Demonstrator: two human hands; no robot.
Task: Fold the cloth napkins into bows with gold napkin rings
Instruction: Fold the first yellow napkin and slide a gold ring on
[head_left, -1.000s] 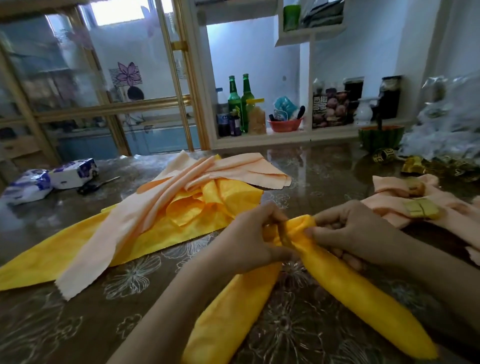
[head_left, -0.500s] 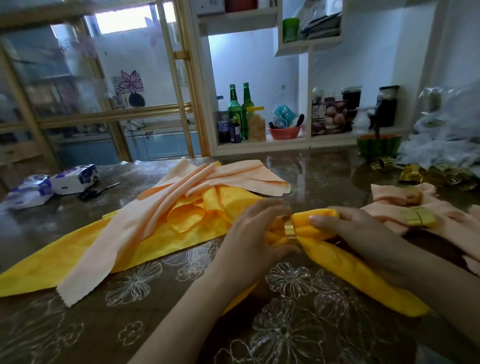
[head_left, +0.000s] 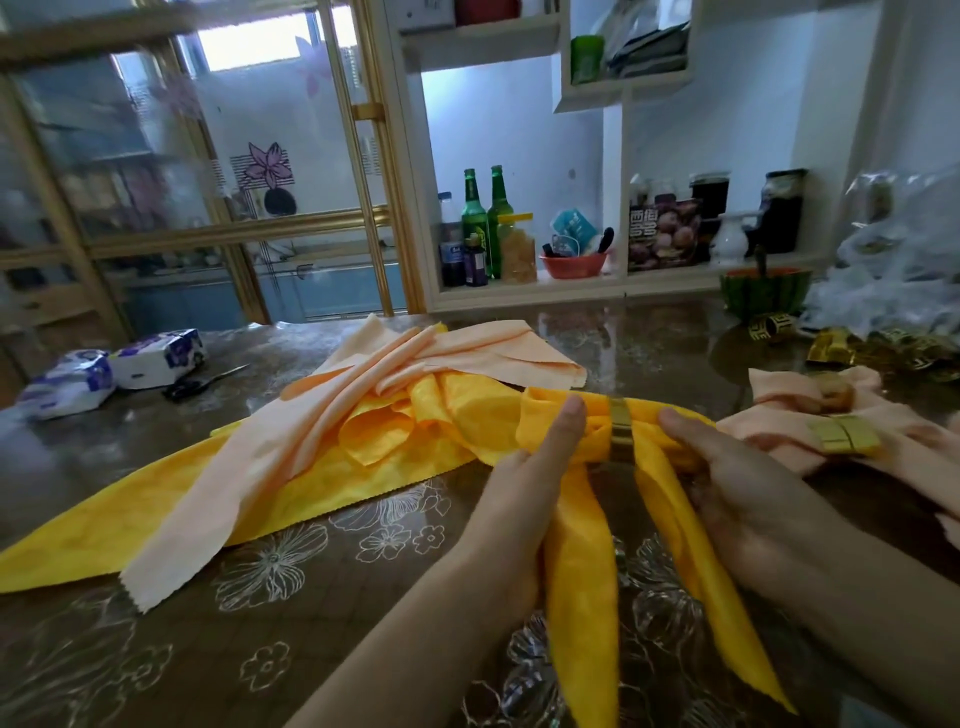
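Both grip yellow napkin (head_left: 584, 571) | left hand (head_left: 535, 467) | right hand (head_left: 737, 483) | gold ring (head_left: 621, 428) between

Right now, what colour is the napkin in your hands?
Bright yellow: the napkin shows best in the head view.

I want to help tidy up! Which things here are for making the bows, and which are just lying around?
For the bows:
yellow napkin being held
gold napkin ring around it
pile of peach and yellow napkins
finished peach bow
spare gold rings

Just lying about:
tissue packs
scissors
green bottles
watermelon-shaped bowl
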